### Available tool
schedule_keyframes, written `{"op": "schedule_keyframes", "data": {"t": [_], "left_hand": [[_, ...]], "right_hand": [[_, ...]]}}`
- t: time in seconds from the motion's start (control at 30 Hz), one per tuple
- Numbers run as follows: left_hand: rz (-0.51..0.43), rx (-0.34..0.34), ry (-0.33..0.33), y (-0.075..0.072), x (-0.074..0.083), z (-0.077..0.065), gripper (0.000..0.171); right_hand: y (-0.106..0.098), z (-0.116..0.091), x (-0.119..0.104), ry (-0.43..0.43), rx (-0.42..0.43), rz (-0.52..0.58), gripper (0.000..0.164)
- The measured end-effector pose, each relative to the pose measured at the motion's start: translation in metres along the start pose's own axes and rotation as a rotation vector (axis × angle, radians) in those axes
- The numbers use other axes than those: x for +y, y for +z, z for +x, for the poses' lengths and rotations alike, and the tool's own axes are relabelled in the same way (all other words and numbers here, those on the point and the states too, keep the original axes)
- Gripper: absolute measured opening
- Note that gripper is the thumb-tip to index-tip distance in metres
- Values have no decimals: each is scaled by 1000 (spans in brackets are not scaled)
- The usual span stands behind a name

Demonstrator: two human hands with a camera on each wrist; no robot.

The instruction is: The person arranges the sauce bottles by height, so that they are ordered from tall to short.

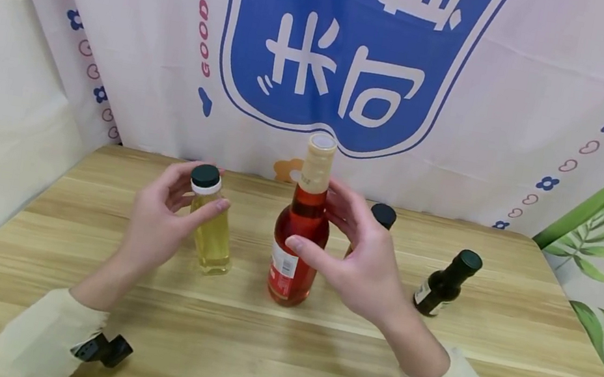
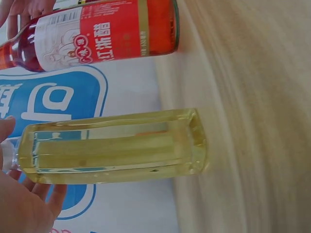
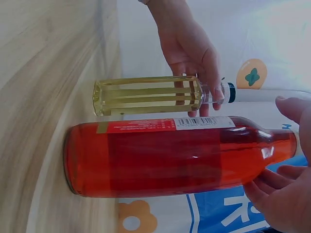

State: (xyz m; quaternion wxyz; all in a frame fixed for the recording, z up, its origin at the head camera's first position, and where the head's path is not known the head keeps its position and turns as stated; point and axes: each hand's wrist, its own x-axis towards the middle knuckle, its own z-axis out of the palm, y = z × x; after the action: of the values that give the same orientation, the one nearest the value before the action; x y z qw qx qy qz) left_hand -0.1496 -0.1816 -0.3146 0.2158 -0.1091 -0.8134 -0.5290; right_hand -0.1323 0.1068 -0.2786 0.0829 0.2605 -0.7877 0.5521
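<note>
A clear bottle of pale yellow liquid (image 1: 213, 240) with a dark green cap stands upright on the table, left of centre. Around its upper part, loosely, is my left hand (image 1: 164, 213), the straight thumb passing in front and the fingers behind. Whether they touch the glass is hard to tell. To its right stands a taller bottle of red vinegar (image 1: 285, 238) with a cream neck wrap. Beside its neck and shoulder is my right hand (image 1: 365, 258); the right wrist view shows the thumb (image 3: 289, 109) apart from the neck, the fingers (image 3: 272, 182) near the shoulder.
A dark-capped bottle (image 1: 383, 216) is mostly hidden behind the right hand. Farther right stands a small dark bottle (image 1: 445, 284) with a green cap. A printed cloth (image 1: 466, 122) hangs just behind the wooden table (image 1: 250, 365).
</note>
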Motion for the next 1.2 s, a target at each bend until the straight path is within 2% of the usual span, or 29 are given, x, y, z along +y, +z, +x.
{"op": "schedule_keyframes", "data": {"t": [0.2, 0.33, 0.67, 0.93, 1.2], "left_hand": [[-21, 14, 3, 6, -6, -4, 45], [-1, 18, 3, 6, -9, -6, 45], [37, 3, -74, 1, -13, -12, 47], [33, -4, -113, -4, -17, -14, 46], [29, -16, -113, -5, -19, -13, 46]], "right_hand": [[4, -2, 7, 20, 6, -7, 81], [8, -2, 11, 47, 9, -13, 78], [12, -6, 21, 162, 1, 28, 73], [15, -7, 26, 179, -24, 45, 70], [15, -6, 29, 208, -32, 75, 70]]}}
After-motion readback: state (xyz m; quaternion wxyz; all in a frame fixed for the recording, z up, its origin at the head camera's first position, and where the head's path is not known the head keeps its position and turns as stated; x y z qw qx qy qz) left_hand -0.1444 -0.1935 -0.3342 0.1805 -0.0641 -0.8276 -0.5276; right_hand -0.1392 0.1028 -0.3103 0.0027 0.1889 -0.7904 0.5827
